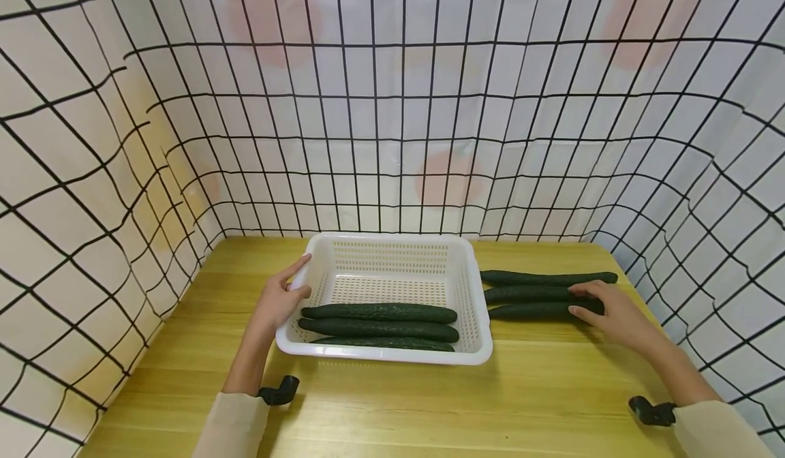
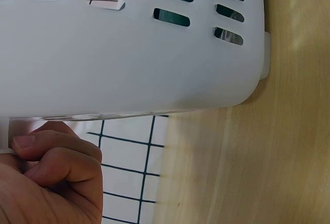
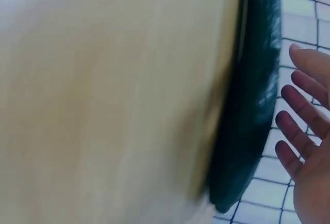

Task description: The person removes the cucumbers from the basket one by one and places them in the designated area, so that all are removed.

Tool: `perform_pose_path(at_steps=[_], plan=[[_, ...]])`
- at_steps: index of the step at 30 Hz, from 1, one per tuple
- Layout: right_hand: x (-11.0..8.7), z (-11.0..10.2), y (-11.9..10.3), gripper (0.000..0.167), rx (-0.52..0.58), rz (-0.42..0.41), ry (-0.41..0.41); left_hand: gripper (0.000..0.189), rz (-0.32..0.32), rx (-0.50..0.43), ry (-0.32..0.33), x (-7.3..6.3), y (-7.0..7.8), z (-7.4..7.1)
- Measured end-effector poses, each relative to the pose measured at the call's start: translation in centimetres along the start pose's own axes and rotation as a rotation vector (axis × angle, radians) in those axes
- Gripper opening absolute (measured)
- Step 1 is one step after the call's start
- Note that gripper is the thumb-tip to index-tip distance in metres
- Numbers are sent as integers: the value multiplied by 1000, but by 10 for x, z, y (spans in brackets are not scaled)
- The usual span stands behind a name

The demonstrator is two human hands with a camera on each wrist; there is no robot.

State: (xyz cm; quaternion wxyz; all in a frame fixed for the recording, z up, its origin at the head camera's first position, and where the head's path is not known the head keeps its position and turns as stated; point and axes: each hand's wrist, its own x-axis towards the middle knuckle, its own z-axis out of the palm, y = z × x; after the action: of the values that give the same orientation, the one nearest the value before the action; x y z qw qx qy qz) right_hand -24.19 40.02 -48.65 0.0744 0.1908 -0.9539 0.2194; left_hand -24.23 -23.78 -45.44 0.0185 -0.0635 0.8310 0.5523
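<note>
My left hand [image 1: 280, 301] grips the left rim of a white plastic basket [image 1: 383, 357]; in the left wrist view, curled fingers [image 2: 67, 149] show at the rim. Three dark green cucumbers lie side by side in the basket's near half, the middle one [image 1: 380, 329] fully in sight and the nearest partly hidden by the front rim. Three more lie on the table right of the basket, the farthest cucumber [image 1: 546, 278] reaching furthest right. My right hand [image 1: 613, 315] hovers at the right ends of the nearer two. In the right wrist view its fingers are spread beside a cucumber [image 3: 252, 90].
The wooden table [image 1: 392, 410] runs under everything. Black wire grid panels [image 1: 398, 138] with pale sheeting behind them enclose it at the back and both sides. A small black camera [image 1: 279, 390] sits on the left wrist, and another camera [image 1: 651, 411] on the right.
</note>
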Motion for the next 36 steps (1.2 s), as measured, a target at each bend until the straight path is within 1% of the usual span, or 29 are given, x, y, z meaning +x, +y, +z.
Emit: perform_pose_path(at_steps=[4, 6, 12, 20, 28, 36], plan=[[12, -5, -18, 47, 29, 22, 2, 73, -2, 0, 5, -1, 0, 0], [18, -7, -29, 48, 42, 17, 9, 73, 1, 3, 5, -1, 0, 0], [41, -4, -67, 48, 99, -35, 35, 73, -1, 11, 1, 0, 0, 1], [71, 2, -108, 52, 161, -48, -5, 73, -10, -6, -4, -1, 0, 1], [93, 15, -142, 52, 202, -126, -15, 73, -13, -13, 1, -1, 1, 1], [103, 30, -175, 50, 279, -204, -57, 72, -11, -11, 4, -1, 1, 1]])
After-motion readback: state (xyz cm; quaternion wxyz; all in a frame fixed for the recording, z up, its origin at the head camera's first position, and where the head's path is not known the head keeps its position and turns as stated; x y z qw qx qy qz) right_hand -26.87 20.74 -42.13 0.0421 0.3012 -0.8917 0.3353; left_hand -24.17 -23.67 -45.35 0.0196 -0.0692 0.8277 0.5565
